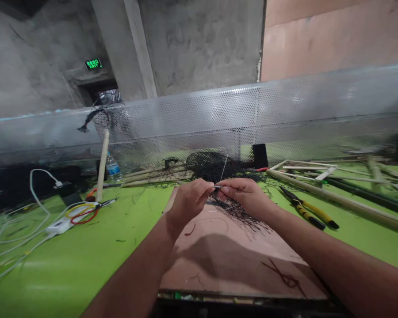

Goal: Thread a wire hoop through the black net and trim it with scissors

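Concrete walls and a long perforated metal screen (285, 115) are closing off the far side of the green bench top (69, 256). A brown board (219, 251) is being supported at its near edge, and black netting (212, 165) is heaped beyond the board, with loose strands trailing under the hands. The left hand (189, 201) and right hand (243, 194) are being held together above the board, with the fingers of both closed in a pinch on a thin wire (223, 170) (possibly a needle). Judged from the grip, fine work on the strands is being done; steady fingertip pressure is being called for next. The wire's long axis is standing near upright, with the free end pointing up and slightly right.
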